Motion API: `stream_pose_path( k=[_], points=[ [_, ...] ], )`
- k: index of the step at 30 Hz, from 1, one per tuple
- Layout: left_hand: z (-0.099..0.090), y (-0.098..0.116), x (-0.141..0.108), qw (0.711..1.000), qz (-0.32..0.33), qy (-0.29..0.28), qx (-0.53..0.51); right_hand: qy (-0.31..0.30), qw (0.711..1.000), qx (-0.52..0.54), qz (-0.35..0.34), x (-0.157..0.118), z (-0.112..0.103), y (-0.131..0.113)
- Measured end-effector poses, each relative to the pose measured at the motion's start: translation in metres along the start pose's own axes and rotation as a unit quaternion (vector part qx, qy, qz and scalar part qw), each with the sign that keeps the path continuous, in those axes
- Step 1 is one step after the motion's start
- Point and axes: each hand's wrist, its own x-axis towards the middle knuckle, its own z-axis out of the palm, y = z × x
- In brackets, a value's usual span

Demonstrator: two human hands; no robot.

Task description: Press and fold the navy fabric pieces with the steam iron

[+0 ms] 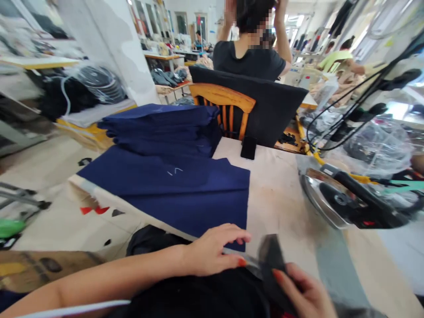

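My left hand (215, 249) reaches in from the left, thumb and fingers apart, beside the near right corner of a navy fabric panel (185, 198) with chalk marks. A thin pale strip (251, 261), blurred, shows between the two hands; whether my left hand touches it is unclear. My right hand (306, 291) is closed on a dark grey piece of cloth (273, 260), pinched under the thumb, its upper end pointing up. Behind the panel lies a bunched stack of navy fabric (162, 126).
A steam iron (344, 198) rests at the table's right. A phone (248, 147) lies near the far edge of the pale table cover (278, 176). Beyond stands a wooden chair (228, 95) with black cloth, and a person (250, 57) sits with arms raised. Cables hang at right.
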Motion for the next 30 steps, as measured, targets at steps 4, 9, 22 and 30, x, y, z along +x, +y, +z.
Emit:
stream_pose_path(
  k=[4, 9, 22, 30],
  points=[
    [-0.009, 0.006, -0.006, 0.976, -0.127, 0.029, -0.172, -0.166, 0.983, 0.079, -0.001, -0.001, 0.097, -0.029],
    [-0.039, -0.012, -0.014, 0.908, -0.165, 0.255, -0.287, -0.221, 0.962, 0.12, 0.105, 0.009, 0.109, -0.051],
    [-0.066, -0.052, -0.035, 0.92, -0.053, 0.383, 0.071, 0.026, 0.98, 0.187, 0.068, 0.06, 0.125, -0.05],
    [-0.036, -0.035, -0.006, 0.976, 0.017, 0.212, 0.043, 0.045, 0.975, 0.21, 0.056, 0.07, 0.144, -0.055]
  ],
)
